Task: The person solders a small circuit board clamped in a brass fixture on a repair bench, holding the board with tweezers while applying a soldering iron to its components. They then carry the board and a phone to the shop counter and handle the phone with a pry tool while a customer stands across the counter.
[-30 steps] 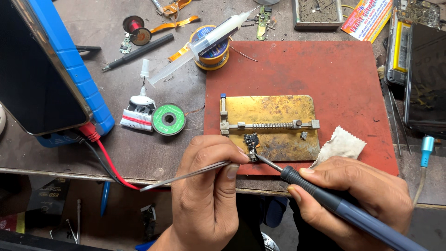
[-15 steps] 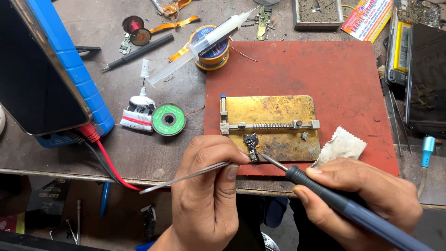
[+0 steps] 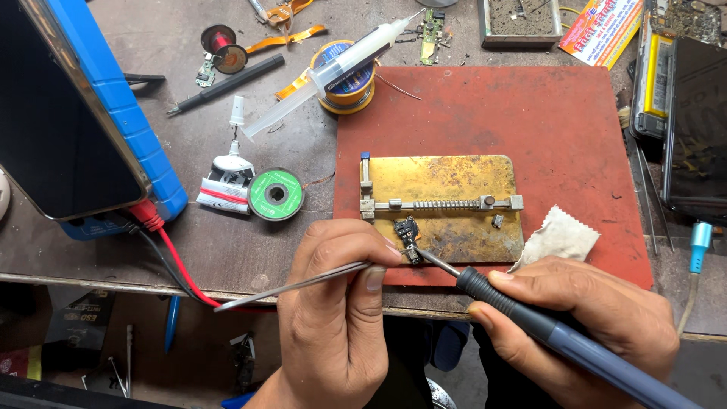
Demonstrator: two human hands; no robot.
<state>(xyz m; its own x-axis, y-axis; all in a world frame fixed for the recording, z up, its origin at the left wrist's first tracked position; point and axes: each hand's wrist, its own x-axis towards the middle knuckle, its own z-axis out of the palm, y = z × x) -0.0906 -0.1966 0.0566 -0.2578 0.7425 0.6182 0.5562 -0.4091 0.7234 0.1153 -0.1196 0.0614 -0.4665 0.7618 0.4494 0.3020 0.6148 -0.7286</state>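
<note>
My left hand (image 3: 337, 310) pinches thin metal tweezers (image 3: 291, 285), whose tips press a small dark circuit part (image 3: 407, 236) at the front edge of a brass holder plate (image 3: 447, 182). In my right hand (image 3: 587, 322) is a blue-grey soldering iron (image 3: 564, 341), its tip touching that same part from the right. The plate lies on a red mat (image 3: 530, 113). Beside my right hand rests a small pale cloth (image 3: 556, 236).
A blue-cased meter with a dark screen (image 3: 72, 113) leans at the left, red and black leads below it. A green solder-wick reel (image 3: 276, 195), a squeezed tube (image 3: 226, 182), a syringe (image 3: 333, 68) on a wire spool and a black pen lie behind. Dark devices stand right.
Almost nothing has moved; the soldering iron tip has shifted slightly at the small part while the tweezers stay in place.
</note>
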